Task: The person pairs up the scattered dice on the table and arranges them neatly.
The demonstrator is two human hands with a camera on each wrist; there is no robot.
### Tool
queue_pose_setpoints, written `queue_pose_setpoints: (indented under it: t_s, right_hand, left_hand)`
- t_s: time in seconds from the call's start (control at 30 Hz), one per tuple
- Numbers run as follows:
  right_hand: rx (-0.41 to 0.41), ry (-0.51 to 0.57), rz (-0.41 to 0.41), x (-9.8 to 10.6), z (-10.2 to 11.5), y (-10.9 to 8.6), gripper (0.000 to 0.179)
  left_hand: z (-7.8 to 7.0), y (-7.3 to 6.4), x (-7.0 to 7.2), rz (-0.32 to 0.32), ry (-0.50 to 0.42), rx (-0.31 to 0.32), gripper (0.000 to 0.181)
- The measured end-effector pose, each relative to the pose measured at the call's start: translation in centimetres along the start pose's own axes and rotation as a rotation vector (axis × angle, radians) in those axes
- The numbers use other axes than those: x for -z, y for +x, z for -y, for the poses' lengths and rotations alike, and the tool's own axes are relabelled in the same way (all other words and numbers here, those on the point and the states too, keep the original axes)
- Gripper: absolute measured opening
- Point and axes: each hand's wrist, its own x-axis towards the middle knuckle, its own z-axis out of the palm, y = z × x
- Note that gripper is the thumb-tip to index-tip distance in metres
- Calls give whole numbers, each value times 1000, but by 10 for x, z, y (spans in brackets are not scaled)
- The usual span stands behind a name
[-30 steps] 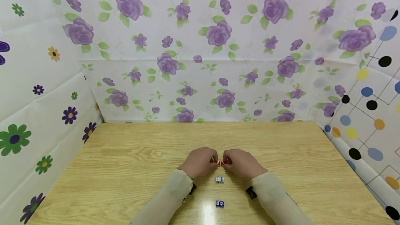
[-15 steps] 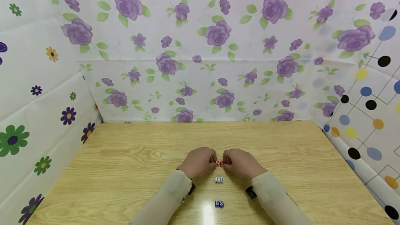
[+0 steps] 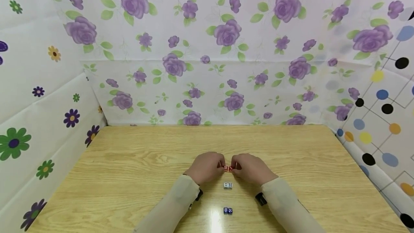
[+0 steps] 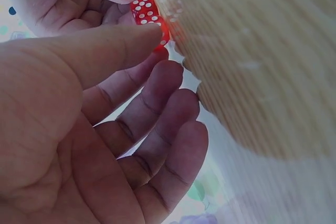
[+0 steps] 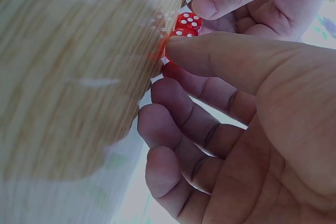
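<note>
Two small red dice with white dots stand side by side on the wooden table, touching or almost touching. My left hand [image 3: 207,168] pinches the left red die [image 4: 164,34] between thumb and forefinger, its other fingers loosely bent at the tabletop. Facing it, my right hand [image 3: 250,169] pinches the right red die [image 5: 181,33] the same way. Both thumbs cover part of their dice. Nearer to me lies a pair of white dice [image 3: 228,186], set side by side between the forearms. Closer still is a pair of dark blue dice [image 3: 228,210], also side by side.
The wooden table [image 3: 139,154] stretches out to both sides and behind the hands. A white cloth with purple flowers [image 3: 200,92] hangs along its far edge. Patterned cloths [image 3: 48,125] stand at the left and right sides. A bright reflection lies near the blue dice.
</note>
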Motion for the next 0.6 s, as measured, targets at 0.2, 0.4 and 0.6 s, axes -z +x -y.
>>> queue_pose_setpoints:
  t_s: [0.2,0.4,0.6]
  right_hand:
    - [-5,6,11,0,2,-3,12]
    - [-8,5,12,-1,2,-3,10]
    - [-2,5,14,0,1,-2,9]
  left_hand:
    - [-3,-2,-3,3,3,-5,4]
    - [-4,-2,-2,-7,16,-12,4]
    - [-4,-1,-2,-5,13,-21,4]
